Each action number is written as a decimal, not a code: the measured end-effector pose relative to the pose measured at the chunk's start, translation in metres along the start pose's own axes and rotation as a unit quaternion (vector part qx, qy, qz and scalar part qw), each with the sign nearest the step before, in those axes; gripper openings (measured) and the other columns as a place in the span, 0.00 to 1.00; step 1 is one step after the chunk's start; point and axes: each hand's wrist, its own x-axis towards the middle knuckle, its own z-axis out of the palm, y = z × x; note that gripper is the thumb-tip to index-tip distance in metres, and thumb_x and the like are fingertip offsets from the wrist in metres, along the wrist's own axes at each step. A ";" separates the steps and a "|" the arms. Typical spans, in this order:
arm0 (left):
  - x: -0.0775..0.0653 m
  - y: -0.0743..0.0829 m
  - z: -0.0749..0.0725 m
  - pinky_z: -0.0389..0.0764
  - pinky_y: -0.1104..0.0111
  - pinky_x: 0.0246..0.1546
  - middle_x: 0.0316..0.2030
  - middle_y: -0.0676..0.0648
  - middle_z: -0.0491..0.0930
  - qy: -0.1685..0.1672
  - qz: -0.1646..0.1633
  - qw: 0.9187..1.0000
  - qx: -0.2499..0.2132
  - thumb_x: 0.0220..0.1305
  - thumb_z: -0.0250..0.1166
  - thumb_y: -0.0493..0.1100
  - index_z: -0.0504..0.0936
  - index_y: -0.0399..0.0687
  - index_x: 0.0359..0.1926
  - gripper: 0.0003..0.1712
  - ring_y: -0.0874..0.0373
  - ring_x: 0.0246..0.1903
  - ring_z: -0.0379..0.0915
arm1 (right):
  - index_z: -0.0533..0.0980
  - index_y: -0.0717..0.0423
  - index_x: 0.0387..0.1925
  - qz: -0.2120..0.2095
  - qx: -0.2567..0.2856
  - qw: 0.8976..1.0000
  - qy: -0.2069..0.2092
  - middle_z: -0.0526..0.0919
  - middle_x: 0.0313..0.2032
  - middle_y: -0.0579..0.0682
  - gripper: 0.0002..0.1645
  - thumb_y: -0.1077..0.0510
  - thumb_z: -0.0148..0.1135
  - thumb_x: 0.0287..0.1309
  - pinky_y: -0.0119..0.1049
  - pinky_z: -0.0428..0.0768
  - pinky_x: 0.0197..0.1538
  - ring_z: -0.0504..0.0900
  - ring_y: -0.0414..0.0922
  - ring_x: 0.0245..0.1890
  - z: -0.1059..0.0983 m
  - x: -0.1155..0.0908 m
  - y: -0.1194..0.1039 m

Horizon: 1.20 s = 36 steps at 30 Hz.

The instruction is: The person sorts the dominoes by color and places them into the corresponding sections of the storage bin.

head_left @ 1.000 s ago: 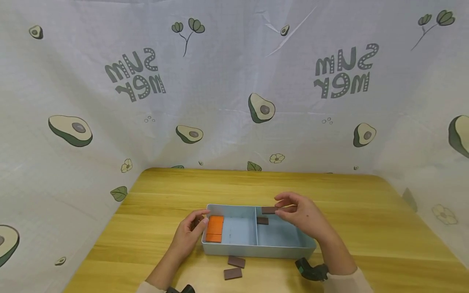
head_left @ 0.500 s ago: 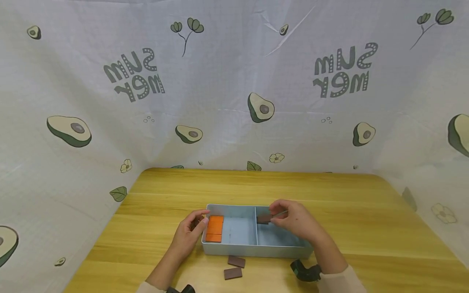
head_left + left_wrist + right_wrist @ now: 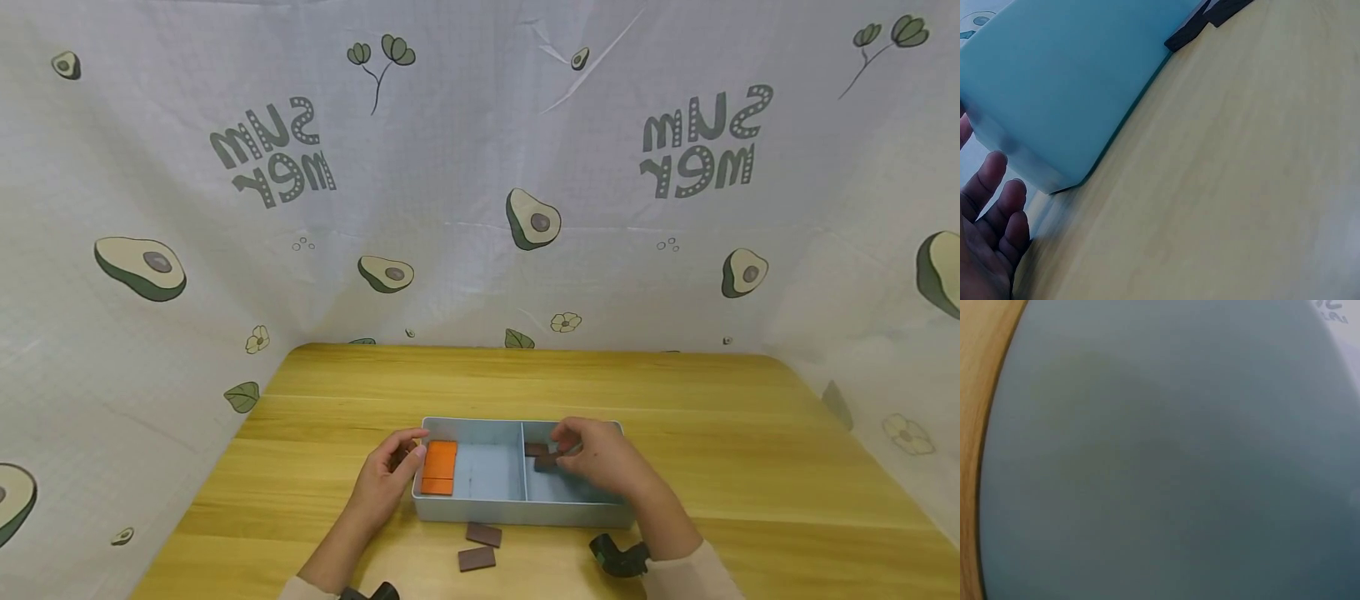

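A light blue two-compartment box (image 3: pixel 480 512) stands on the table. My right hand (image 3: pixel 603 457) reaches into its right compartment and pinches a dark brown rectangular tile (image 3: pixel 545 462) low inside it. Another brown tile (image 3: pixel 535 449) lies against the divider just behind. At the left end of the box, my left hand (image 3: pixel 385 476) has its thumb and index finger at the rim; in the left wrist view the other fingers (image 3: pixel 1011 203) are loosely bent beside the box corner. Orange tiles (image 3: pixel 439 462) lie along the left wall of the left compartment.
Two more brown tiles (image 3: pixel 483 535) lie on the wooden table (image 3: pixel 360 375) in front of the box. A printed white curtain (image 3: pixel 450 167) hangs behind and at both sides. The box's grey-blue wall (image 3: pixel 1166 456) fills most of the right wrist view.
My right hand has moved left, down and nearer with the brown tile, from the back of the right compartment to low inside it beside the other tile. My left hand stays put.
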 end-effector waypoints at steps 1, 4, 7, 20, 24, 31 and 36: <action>0.000 0.000 0.000 0.71 0.74 0.37 0.38 0.48 0.75 0.000 0.001 1.000 0.000 0.72 0.65 0.44 0.83 0.50 0.57 0.15 0.62 0.35 0.69 | 0.82 0.55 0.43 0.003 -0.005 1.000 0.002 0.86 0.37 0.47 0.15 0.68 0.73 0.53 0.44 0.83 0.43 0.83 0.43 0.39 0.000 0.000 0.000; 0.000 0.000 0.000 0.71 0.74 0.37 0.38 0.48 0.75 0.000 0.002 1.000 0.000 0.72 0.65 0.44 0.83 0.50 0.56 0.15 0.62 0.35 0.70 | 0.83 0.54 0.42 0.011 -0.022 1.000 0.006 0.86 0.35 0.47 0.15 0.68 0.74 0.53 0.45 0.83 0.43 0.83 0.43 0.39 0.002 0.000 -0.001; 0.000 0.000 0.000 0.71 0.74 0.36 0.38 0.48 0.75 -0.002 0.003 1.000 -0.001 0.72 0.64 0.44 0.83 0.50 0.57 0.15 0.62 0.35 0.70 | 0.83 0.54 0.42 0.016 -0.033 0.999 0.008 0.86 0.35 0.47 0.15 0.68 0.73 0.53 0.46 0.82 0.43 0.83 0.44 0.39 0.003 0.001 -0.001; 0.000 0.000 0.000 0.71 0.74 0.36 0.38 0.48 0.75 -0.003 0.003 1.000 0.000 0.72 0.64 0.45 0.83 0.50 0.57 0.15 0.62 0.34 0.69 | 0.82 0.54 0.45 0.014 -0.037 0.999 0.012 0.88 0.44 0.49 0.16 0.66 0.73 0.54 0.53 0.82 0.51 0.85 0.50 0.48 0.009 0.002 0.002; 0.000 0.000 0.000 0.71 0.74 0.36 0.38 0.48 0.75 -0.003 0.003 1.000 -0.001 0.72 0.64 0.45 0.83 0.50 0.57 0.15 0.62 0.34 0.69 | 0.82 0.53 0.45 0.018 -0.034 0.999 0.008 0.88 0.44 0.49 0.15 0.66 0.72 0.55 0.54 0.82 0.52 0.85 0.50 0.49 0.009 0.001 0.001; -0.001 0.000 0.000 0.71 0.74 0.37 0.39 0.48 0.75 -0.003 -0.002 1.000 -0.003 0.72 0.64 0.45 0.83 0.50 0.57 0.15 0.62 0.35 0.69 | 0.83 0.51 0.45 0.003 -0.026 1.000 0.001 0.88 0.46 0.49 0.14 0.64 0.72 0.57 0.54 0.81 0.54 0.85 0.50 0.50 0.011 0.000 -0.002; -0.001 0.000 0.000 0.71 0.74 0.36 0.39 0.47 0.75 -0.002 0.000 1.000 -0.003 0.72 0.64 0.44 0.83 0.50 0.57 0.15 0.62 0.35 0.69 | 0.82 0.50 0.45 0.006 -0.017 1.000 -0.003 0.87 0.47 0.48 0.12 0.64 0.70 0.60 0.54 0.81 0.55 0.84 0.50 0.52 0.011 0.000 -0.003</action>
